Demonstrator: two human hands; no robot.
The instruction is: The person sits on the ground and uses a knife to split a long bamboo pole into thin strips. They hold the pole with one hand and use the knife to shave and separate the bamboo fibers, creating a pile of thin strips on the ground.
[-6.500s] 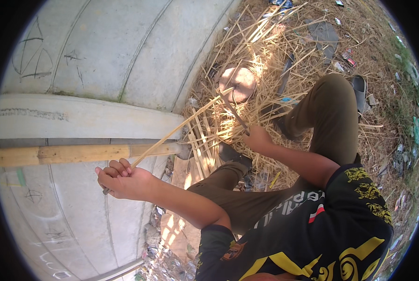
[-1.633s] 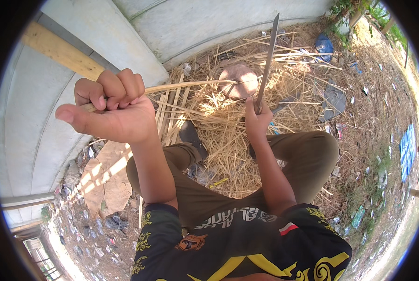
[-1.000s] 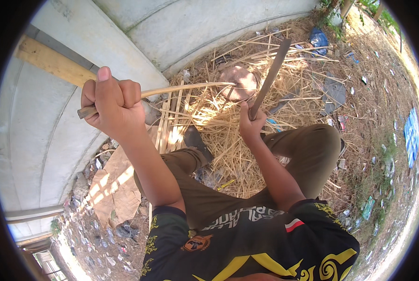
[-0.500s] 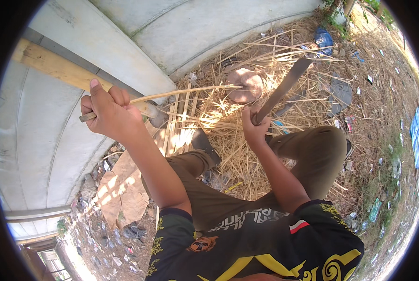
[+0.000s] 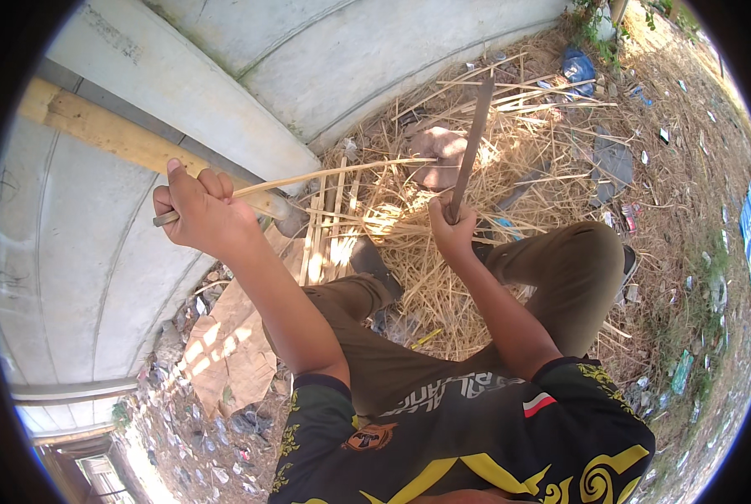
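Observation:
My left hand is closed round one end of a long, thin bamboo strip. The strip stretches to the right, and its far tip meets a round, brownish block on the ground. In my right hand is a machete, gripped near its lower end with the dark blade pointing up and away. The blade passes in front of the block's right side, close to the strip's tip; whether they touch I cannot tell.
Pale bamboo strips and shavings cover the ground between my legs. A thick bamboo pole leans by the grey wall at the left. Flattened cardboard lies left of my leg. A blue plastic bag sits at the far right.
The machete has swung left, from slanting right to nearly upright in front of the block. My left hand and the strip have shifted slightly right and down.

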